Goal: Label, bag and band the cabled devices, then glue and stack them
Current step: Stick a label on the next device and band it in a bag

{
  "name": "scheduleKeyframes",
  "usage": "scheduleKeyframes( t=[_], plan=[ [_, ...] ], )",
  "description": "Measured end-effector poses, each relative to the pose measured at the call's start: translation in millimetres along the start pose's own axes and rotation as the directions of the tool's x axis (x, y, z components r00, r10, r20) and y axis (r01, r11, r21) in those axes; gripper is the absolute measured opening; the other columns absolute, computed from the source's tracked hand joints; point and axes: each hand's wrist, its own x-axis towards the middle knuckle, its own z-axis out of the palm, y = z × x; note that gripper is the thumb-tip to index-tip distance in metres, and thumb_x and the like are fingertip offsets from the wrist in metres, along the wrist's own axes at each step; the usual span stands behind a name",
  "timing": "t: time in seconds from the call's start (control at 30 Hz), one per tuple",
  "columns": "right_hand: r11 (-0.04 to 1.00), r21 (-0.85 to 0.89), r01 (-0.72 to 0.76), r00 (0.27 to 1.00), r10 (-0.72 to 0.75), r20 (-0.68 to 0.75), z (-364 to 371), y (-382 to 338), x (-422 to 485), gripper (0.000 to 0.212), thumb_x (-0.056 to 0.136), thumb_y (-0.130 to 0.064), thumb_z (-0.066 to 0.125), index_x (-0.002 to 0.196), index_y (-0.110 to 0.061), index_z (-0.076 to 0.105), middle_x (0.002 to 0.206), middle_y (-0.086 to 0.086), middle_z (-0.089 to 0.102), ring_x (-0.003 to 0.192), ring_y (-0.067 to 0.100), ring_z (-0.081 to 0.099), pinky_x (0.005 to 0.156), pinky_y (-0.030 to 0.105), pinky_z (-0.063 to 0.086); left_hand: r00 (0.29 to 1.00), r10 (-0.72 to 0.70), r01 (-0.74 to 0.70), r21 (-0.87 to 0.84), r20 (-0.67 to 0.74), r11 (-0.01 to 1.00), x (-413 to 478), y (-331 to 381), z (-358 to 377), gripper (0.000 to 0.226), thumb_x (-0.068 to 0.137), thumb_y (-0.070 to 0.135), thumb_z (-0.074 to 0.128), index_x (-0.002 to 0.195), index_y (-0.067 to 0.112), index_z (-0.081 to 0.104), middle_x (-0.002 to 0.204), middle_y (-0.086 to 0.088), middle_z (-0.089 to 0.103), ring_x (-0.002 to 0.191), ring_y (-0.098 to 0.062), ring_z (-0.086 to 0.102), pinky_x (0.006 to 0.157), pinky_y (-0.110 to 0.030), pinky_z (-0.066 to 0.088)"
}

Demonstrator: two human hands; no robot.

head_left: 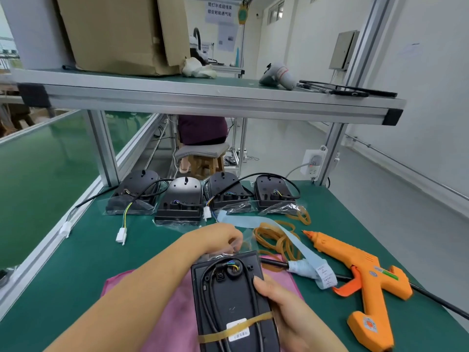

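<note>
A black cabled device (233, 298) lies on a pink cloth (162, 323) in front of me, with a rubber band and a white label across its near end. My right hand (291, 311) grips its right edge, thumb on top. My left hand (220, 238) pinches the clear bag at the device's far end. Several more black devices (181, 199) in clear bags stand in a row at the back of the green bench. Loose rubber bands (276, 240) lie right of my left hand. An orange glue gun (360, 278) rests at the right.
A light blue label strip (286, 237) runs across the bench to a cable (431, 295). White connectors (121, 235) trail from the far devices. An aluminium shelf (203, 102) with a cardboard box hangs overhead. A person sits on a stool (203, 153) beyond the bench.
</note>
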Motion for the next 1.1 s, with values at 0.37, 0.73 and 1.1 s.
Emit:
scheduleKeyframes(
  t=[0.37, 0.73, 1.1],
  plan=[
    [0.980, -0.197, 0.014, 0.999, -0.021, -0.030, 21.3, 4.5, 0.7, 0.041, 0.082, -0.035, 0.066, 0.122, -0.026, 0.065, 0.123, 0.006, 0.068, 0.113, 0.024, 0.065, 0.086, 0.032, 0.056, 0.934, -0.190, -0.053, -0.642, -0.303, 0.765, -56.9, -11.3, -48.7, 0.008, 0.087, 0.025, 0.066, 0.079, 0.021, 0.067, 0.085, 0.011, 0.070, 0.077, -0.007, 0.058, 0.072, -0.020, 0.043],
    [0.897, -0.423, 0.124, 0.992, -0.112, 0.053, 43.2, -0.7, 6.0, 0.095, 0.064, -0.048, 0.073, 0.144, -0.039, 0.020, 0.122, -0.037, 0.041, 0.092, -0.030, 0.052, 0.070, 0.000, 0.045, 0.992, 0.072, -0.116, -0.976, -0.104, 0.185, -110.1, 2.7, -19.0, 0.007, 0.091, 0.016, 0.051, 0.087, 0.011, 0.048, 0.071, -0.001, 0.058, 0.068, -0.013, 0.051, 0.068, -0.022, 0.043],
    [0.913, -0.399, 0.085, 0.995, -0.096, -0.008, 40.1, -0.9, 7.9, 0.096, 0.059, -0.048, 0.077, 0.142, -0.017, 0.042, 0.145, 0.007, 0.050, 0.131, 0.027, 0.050, 0.110, 0.048, 0.039, 0.999, -0.013, 0.052, -0.977, 0.050, 0.206, -119.9, 5.0, -0.3, 0.016, 0.073, 0.025, 0.076, 0.082, 0.018, 0.066, 0.093, -0.011, 0.062, 0.078, -0.022, 0.057, 0.073, -0.036, 0.046]
  ],
)
